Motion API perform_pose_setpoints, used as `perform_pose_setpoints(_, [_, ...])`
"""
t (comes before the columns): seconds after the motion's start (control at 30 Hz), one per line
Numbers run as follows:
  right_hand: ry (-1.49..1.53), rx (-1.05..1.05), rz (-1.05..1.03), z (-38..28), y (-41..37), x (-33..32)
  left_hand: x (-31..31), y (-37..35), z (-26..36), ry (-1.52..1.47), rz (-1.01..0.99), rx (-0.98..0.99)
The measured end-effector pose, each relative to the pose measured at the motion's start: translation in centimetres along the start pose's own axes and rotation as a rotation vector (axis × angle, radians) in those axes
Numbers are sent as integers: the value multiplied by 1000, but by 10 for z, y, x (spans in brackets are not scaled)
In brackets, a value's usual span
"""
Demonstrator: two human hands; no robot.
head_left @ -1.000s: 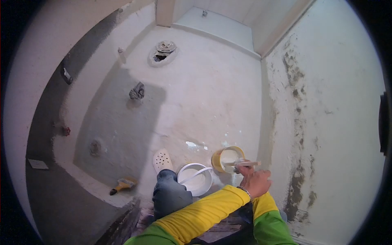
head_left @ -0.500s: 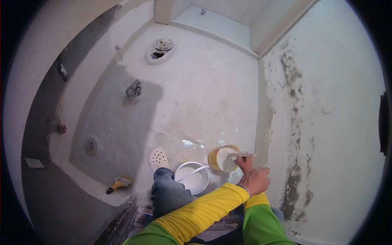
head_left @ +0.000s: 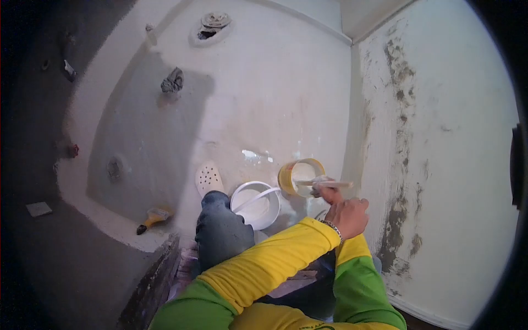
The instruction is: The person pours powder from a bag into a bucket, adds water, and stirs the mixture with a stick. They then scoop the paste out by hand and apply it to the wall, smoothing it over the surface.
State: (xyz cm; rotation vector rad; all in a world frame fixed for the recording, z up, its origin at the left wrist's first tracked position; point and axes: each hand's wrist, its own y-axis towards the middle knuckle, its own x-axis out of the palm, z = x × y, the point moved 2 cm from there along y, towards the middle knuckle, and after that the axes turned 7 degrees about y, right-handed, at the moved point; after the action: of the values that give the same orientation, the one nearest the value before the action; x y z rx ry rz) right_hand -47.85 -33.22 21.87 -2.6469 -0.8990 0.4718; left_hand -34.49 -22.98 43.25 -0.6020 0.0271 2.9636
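Note:
A yellow bucket [head_left: 284, 179] with whitish liquid inside stands on the floor ahead of me. My right hand [head_left: 326, 192] is closed round a flat wooden stick [head_left: 338, 184], whose far end reaches over the bucket and into its mouth. Crossing from the left, my left hand [head_left: 350, 218] lies over my right wrist with its fingers bent round it. A chain bracelet [head_left: 333, 230] circles the left wrist. Left of the yellow bucket is a white bucket [head_left: 235, 199] holding white liquid, its handle slanting across the top.
A yellow-handled brush [head_left: 157, 215] lies on the ledge at left. My foot in a white clog [head_left: 209, 179] is beside the white bucket. Crumpled grey material [head_left: 172, 80] and a pipe opening [head_left: 212, 26] interrupt the floor. The right wall [head_left: 456, 165] has rough dark patches.
The view has tilted down, so the buckets and floor sit higher in it. The stick has swung flatter over the bucket, and my left hand remains at my right wrist.

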Motion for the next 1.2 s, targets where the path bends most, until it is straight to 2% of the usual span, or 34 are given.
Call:
perform_pose_setpoints(0.03, [-1,9,0,-1,0,-7,0,-2,1,7,-22,12])
perform_pose_setpoints(0.1, [8,143,272,9,8,-30,-1,-2,2,-15,-19,9])
perform_pose_setpoints(0.13, [-217,-125,371,4,14,-23,-1,-1,3,-35,-14,5])
perform_pose_setpoints(0.17, [-221,-125,368,-4,15,-9,4,1,2,-38,-10,5])
perform_pose_setpoints(0.23, [-283,-552,237,-18,12,16,7,3,0,-39,0,38])
perform_pose_setpoints(0.27, [-46,-276,110,-10,12,20,6,2,0,-43,-3,31])
perform_pose_setpoints(0.3, [-44,-265,108,-11,10,16,6,1,1,-31,-41,12])
perform_pose_setpoints(0.37, [-12,263,99,-7,11,-10,2,0,1,-21,-78,-3])
perform_pose_setpoints(0.4, [-186,179,224,3,17,-24,1,1,1,-29,-79,-10])
perform_pose_setpoints(0.43, [-188,177,226,7,17,-23,0,2,1,-36,-78,-16])
perform_pose_setpoints(0.5, [-105,-394,319,-1,16,-8,5,3,0,-41,-15,6])
perform_pose_setpoints(0.53, [-122,-513,251,-21,9,11,7,4,-2,-42,42,25])
perform_pose_setpoints(0.57, [-122,-511,251,-27,5,10,5,2,-1,-43,41,23])
perform_pose_setpoints(0.63, [49,164,59,-28,1,15,4,0,1,-49,-21,8])
perform_pose_setpoints(0.7, [-37,160,58,-3,7,-10,-1,-1,2,-53,-38,-1])
perform_pose_setpoints(0.77, [-26,101,447,5,13,-26,-1,0,1,-48,-48,-4])
perform_pose_setpoints(0.8, [-18,-91,372,13,18,-25,1,2,0,-40,-2,5])
perform_pose_setpoints(0.83, [-21,-92,368,11,16,-16,3,3,-1,-31,42,14])
perform_pose_setpoints(0.9, [101,-297,130,-12,6,21,4,2,0,-41,24,18])
perform_pose_setpoints(0.93, [100,-60,21,-31,0,27,4,1,0,-52,3,23])
perform_pose_setpoints(0.97, [100,-55,20,-30,1,19,-1,-1,2,-56,2,19])
perform_pose_setpoints(1.03, [24,359,159,-21,-2,-13,-8,-4,7,-48,-59,15])
perform_pose_setpoints(1.07, [-77,248,261,-16,0,-21,-7,-3,8,-47,-58,28])
perform_pose_setpoints(1.1, [-82,242,267,-7,-1,-25,-7,-2,8,-41,-19,24])
perform_pose_setpoints(1.17, [-389,-402,314,-19,-4,-7,1,2,2,-39,27,16])
perform_pose_setpoints(1.2, [-390,-400,312,-21,-4,3,8,3,0,-43,32,50])
